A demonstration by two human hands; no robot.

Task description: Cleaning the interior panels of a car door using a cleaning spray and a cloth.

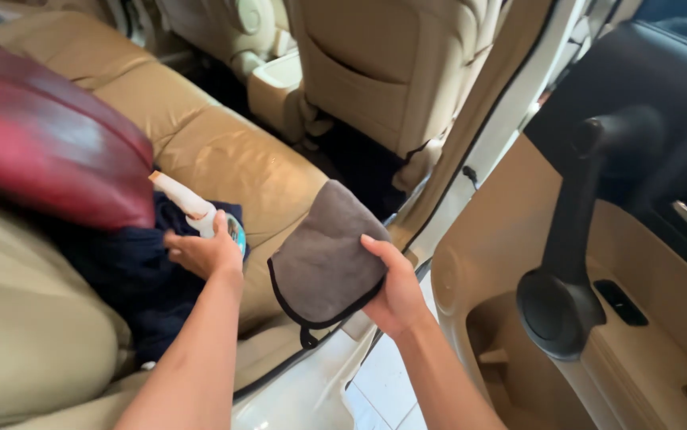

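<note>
While left hand (204,253) grasps bottle (200,213), cloth (323,255) hangs from right grip (395,287).

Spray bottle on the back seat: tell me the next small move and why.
Probably lift the spray bottle off the dark blue cloth. The left hand is closed around its lower part as it lies tilted on the seat, and the right hand holds the grey cloth beside it.

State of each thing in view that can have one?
Left hand: gripping the spray bottle.
Spray bottle: lying tilted on dark cloth, held.
Right hand: gripping the grey cloth.
Grey cloth: folded, held above the seat edge.
Car door: open.
</note>
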